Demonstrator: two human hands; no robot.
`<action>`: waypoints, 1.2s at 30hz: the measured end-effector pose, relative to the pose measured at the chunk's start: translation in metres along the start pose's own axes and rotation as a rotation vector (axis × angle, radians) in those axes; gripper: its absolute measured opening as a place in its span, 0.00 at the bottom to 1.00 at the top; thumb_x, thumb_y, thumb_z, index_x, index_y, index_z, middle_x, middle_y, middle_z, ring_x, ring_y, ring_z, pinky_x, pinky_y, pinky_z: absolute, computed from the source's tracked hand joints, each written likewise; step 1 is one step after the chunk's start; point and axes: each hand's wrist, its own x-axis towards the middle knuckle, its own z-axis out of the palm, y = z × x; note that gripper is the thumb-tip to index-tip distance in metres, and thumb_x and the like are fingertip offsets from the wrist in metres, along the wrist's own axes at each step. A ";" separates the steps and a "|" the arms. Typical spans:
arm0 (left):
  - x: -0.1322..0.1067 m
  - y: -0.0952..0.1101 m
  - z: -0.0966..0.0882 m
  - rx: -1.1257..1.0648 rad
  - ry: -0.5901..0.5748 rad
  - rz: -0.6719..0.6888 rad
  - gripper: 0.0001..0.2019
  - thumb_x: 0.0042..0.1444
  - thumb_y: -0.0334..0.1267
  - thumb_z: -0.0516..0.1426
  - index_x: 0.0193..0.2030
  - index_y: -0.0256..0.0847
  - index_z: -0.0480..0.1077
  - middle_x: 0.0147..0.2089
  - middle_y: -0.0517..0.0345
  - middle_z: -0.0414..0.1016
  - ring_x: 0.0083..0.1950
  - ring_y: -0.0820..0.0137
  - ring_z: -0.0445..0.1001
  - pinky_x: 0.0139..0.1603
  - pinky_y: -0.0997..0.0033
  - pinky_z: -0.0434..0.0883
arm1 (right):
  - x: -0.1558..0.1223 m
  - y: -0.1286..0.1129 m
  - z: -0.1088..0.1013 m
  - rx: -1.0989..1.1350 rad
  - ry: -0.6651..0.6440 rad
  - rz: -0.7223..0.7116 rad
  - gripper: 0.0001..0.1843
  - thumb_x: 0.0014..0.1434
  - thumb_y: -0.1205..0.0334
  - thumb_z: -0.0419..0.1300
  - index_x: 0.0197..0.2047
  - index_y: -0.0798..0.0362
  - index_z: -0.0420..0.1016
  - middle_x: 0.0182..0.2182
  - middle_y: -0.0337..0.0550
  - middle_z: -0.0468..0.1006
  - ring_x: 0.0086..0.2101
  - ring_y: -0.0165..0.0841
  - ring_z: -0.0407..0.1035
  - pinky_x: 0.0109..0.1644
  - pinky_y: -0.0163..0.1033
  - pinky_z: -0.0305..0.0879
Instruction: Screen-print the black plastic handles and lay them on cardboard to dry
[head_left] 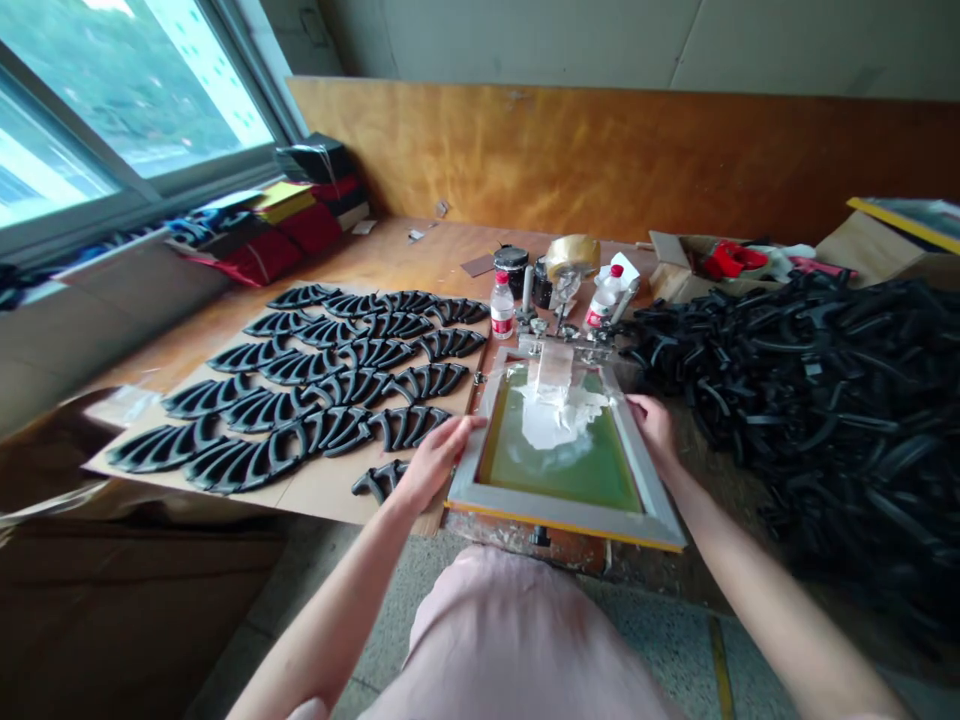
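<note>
A silk-screen printing frame with a grey border lies in front of me, hinged to metal clamps at its far end. White ink is smeared over its green mesh, and a pale scraper rests on the far part. My left hand is closed on the frame's left edge, thumb on top. On the opposite edge, my right hand grips the frame with its fingers partly hidden. Whatever lies beneath the mesh cannot be made out. Close to my left hand is a short black plastic part.
Rows of black curved plastic parts cover a cardboard sheet at left. A large heap of similar black parts stands at right. Behind the frame are bottles with red caps, a tape roll and a black jar.
</note>
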 end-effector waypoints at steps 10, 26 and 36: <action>0.014 -0.110 0.011 0.417 0.091 -0.121 0.28 0.60 0.54 0.51 0.64 0.45 0.63 0.36 0.58 0.77 0.36 0.68 0.74 0.36 0.72 0.68 | 0.032 -0.104 0.013 0.020 -0.351 -0.281 0.11 0.57 0.60 0.64 0.43 0.52 0.74 0.38 0.48 0.77 0.40 0.40 0.70 0.43 0.43 0.67; 0.012 -0.107 0.015 0.297 0.172 -0.137 0.26 0.56 0.53 0.56 0.57 0.42 0.70 0.34 0.57 0.78 0.33 0.68 0.74 0.35 0.71 0.69 | -0.033 -0.091 0.003 0.163 -0.427 -0.510 0.15 0.57 0.74 0.54 0.42 0.51 0.76 0.39 0.44 0.79 0.40 0.35 0.72 0.41 0.37 0.65; 0.003 -0.067 0.006 0.118 0.039 -0.140 0.33 0.55 0.56 0.56 0.64 0.42 0.61 0.31 0.60 0.74 0.26 0.72 0.68 0.25 0.76 0.62 | 0.045 -0.099 -0.008 0.179 -0.317 -0.277 0.29 0.57 0.58 0.65 0.62 0.43 0.67 0.46 0.43 0.80 0.41 0.37 0.74 0.43 0.39 0.68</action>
